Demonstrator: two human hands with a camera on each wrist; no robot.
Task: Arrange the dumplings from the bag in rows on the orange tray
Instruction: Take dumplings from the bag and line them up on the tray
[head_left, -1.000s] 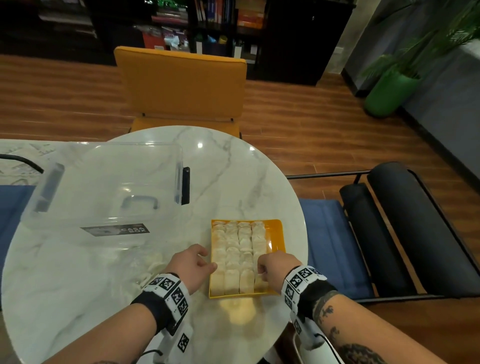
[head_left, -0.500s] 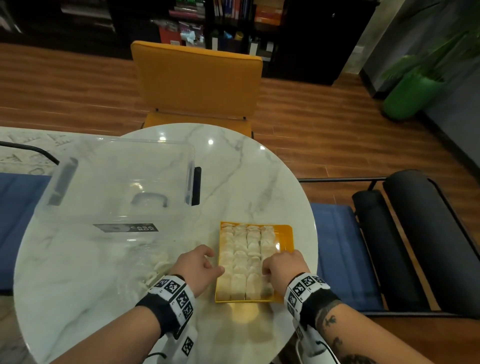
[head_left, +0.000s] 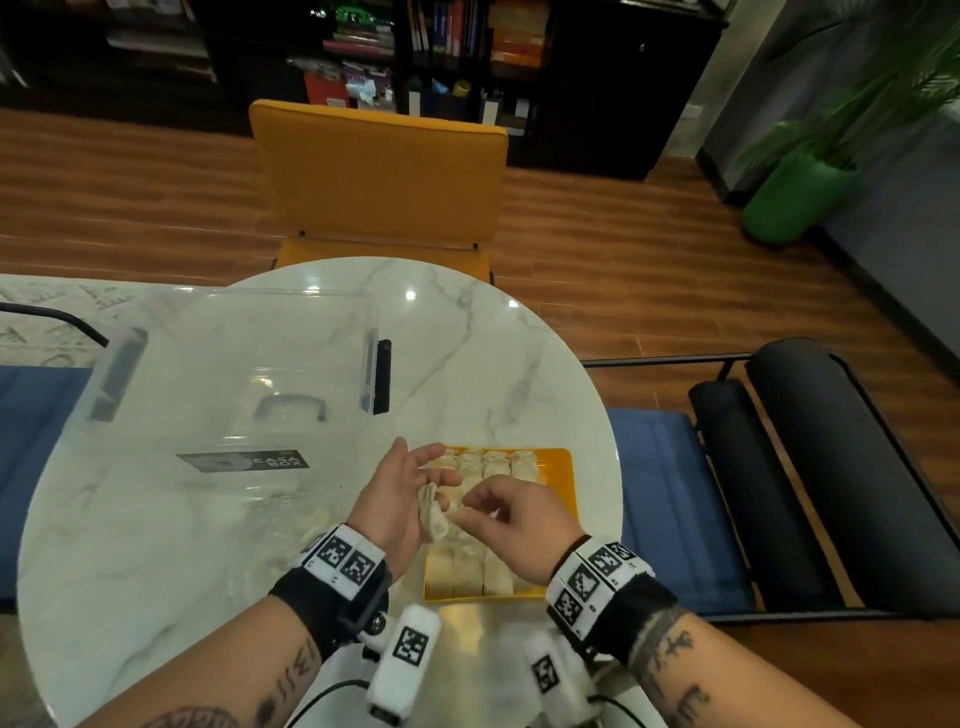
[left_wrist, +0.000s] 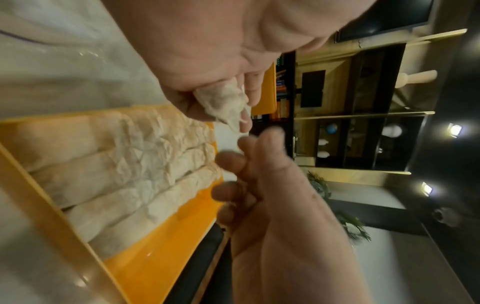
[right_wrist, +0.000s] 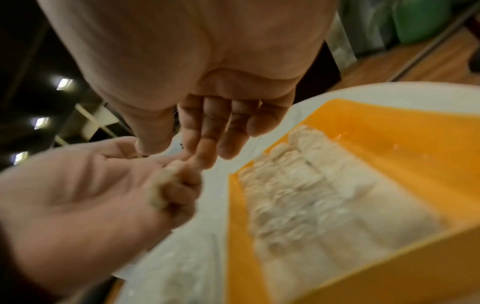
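Dumpling (head_left: 432, 512) sits pinched in the left hand (head_left: 392, 499), long axis roughly 6-to-12, above the tray (head_left: 558, 465) edge; the right hand (head_left: 511, 512), loosely curled and empty, waits at its 3 o'clock.

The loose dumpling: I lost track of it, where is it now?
In the head view the dumpling is held in the left hand, just above the orange tray's left edge, beside the right hand.
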